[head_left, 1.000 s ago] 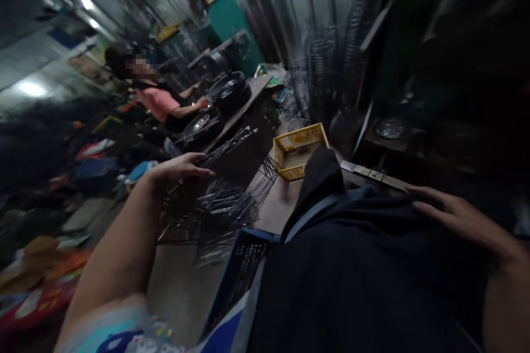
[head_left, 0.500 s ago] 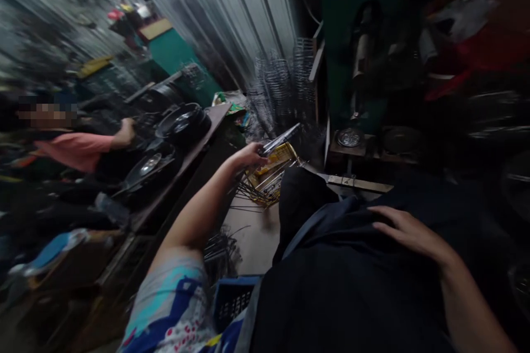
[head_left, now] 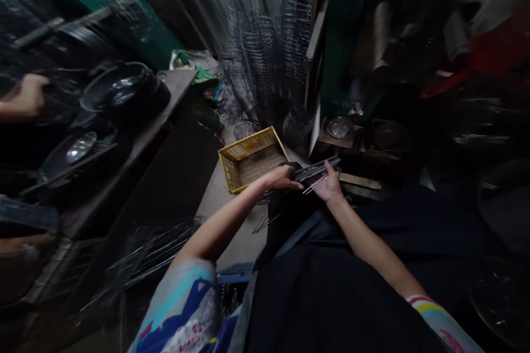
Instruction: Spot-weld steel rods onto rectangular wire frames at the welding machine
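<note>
A bundle of thin metal wire pieces lies between my two hands, above my dark-clothed lap. My left hand grips the bundle's left end, thumb stretched along it. On the right end my right hand is closed round the wires, its thumb raised on top. Finer details of the pieces are blurred. Just beyond my left hand a yellow plastic crate with lattice walls sits on the floor, its mesh bottom showing. A few loose wires stick out beside my leg, below the crate.
Tall stacks of wire coils or racks stand by the corrugated wall. At left, a bench carries dark round pans; a co-worker's hand is behind it. More wire frames lie lower left, near a blue crate. Machinery stands right.
My left hand has brought the wire bundle rightward and nearer my lap. My right hand has left my thigh and taken hold of it. The view has tipped down, showing more of the yellow crate.
</note>
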Motion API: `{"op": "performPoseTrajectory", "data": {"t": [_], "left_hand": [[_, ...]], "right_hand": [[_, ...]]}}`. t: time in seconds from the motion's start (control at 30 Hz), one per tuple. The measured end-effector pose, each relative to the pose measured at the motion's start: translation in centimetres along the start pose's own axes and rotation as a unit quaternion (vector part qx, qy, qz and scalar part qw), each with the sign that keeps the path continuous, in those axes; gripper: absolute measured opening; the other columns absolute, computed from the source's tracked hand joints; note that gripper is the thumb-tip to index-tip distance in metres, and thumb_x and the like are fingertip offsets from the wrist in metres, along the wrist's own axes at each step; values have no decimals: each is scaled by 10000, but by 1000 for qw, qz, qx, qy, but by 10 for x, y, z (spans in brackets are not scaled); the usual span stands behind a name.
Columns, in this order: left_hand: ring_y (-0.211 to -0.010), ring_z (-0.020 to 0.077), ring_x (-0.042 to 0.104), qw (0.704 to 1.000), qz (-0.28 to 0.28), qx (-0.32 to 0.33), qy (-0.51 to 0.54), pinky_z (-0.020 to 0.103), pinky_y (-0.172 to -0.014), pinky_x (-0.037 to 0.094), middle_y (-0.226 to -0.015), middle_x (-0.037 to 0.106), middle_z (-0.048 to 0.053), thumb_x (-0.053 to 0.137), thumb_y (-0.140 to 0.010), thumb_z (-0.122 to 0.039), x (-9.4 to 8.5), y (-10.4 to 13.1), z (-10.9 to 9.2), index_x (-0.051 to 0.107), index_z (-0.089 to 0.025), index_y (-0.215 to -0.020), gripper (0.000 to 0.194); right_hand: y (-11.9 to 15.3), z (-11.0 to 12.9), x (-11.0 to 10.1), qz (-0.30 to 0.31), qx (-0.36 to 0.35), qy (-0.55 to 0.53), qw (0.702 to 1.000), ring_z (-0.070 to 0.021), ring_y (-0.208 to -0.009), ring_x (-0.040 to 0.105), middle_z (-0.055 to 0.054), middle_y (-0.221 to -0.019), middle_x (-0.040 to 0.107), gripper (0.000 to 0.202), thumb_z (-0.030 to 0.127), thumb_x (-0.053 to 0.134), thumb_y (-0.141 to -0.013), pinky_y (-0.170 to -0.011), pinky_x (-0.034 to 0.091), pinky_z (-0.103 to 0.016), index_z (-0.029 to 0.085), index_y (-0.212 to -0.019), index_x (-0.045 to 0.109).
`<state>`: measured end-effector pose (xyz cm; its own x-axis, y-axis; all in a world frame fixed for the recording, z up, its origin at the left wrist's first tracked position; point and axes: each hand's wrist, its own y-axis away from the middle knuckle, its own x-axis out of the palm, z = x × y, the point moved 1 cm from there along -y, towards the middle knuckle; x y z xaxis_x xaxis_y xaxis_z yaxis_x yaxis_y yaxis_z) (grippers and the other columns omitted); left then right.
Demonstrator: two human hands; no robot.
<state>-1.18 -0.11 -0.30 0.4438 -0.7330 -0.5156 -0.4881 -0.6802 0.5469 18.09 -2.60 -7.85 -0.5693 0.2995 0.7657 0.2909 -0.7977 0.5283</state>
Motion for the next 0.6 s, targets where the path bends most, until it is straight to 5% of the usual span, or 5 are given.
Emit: {"op": "performPoseTrajectory", "data": {"t": [0.23,0.4,0.6], "left_hand": [[-546,99,376,999,8,14,-46,222,-520,275,-553,405,-44,539,-800,-515,4,32,43,529,-157,-621,401],[-573,98,423,996,47,57,-42,208,-560,319,-618,495,-34,584,-774,-386,20,40,44,569,-163,-695,237],[-648,123,515,998,36,34,-33,200,-589,369,-690,584,-3,565,-819,-462,26,70,65,638,-154,-801,316]], "right_hand": [[-16,11,-27,-74,6,-117,990,-242,-853,703,-90,-852,732,341,452,451,-929,-760,586,-419,168,-937,638],[-1,-9,-34,-74,63,-123,988,-256,-926,689,-107,-916,733,352,458,483,-905,-834,566,-451,156,-975,651],[14,-6,-70,-151,29,-126,980,-239,-902,698,-113,-858,738,425,439,360,-959,-838,565,-408,134,-973,656]]}}
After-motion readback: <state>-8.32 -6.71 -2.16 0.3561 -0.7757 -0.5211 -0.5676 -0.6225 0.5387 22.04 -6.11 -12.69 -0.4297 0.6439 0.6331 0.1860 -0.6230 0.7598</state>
